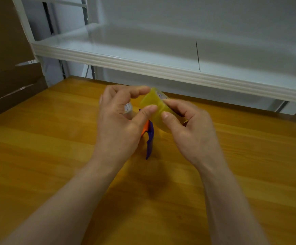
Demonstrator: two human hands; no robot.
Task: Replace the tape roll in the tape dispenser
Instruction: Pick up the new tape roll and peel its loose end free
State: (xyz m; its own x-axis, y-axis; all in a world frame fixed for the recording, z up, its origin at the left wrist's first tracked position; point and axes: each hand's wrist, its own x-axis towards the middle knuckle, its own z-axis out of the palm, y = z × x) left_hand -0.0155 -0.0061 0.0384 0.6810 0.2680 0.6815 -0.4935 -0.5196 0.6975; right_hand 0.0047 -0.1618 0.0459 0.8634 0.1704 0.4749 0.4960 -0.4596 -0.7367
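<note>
Wooden table (37, 156): bare boards, both hands working just above it.
Dispenser (149, 138): purple and orange, beneath the hands, between them.
Yellow tape roll (152, 103): right hand (193, 131) clasps it; axis tilted.
Left hand (119, 121): thumb pressing the roll's face, seemingly hunting the tape end; nearer the dispenser.

Both hands raised together, left (120, 119) and right (187, 126), fingers pinching.

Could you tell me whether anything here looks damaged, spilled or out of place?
Nothing stands out: both hands hold the yellow tape roll above the wooden table, with the blue and orange dispenser partly hidden below them.
</note>
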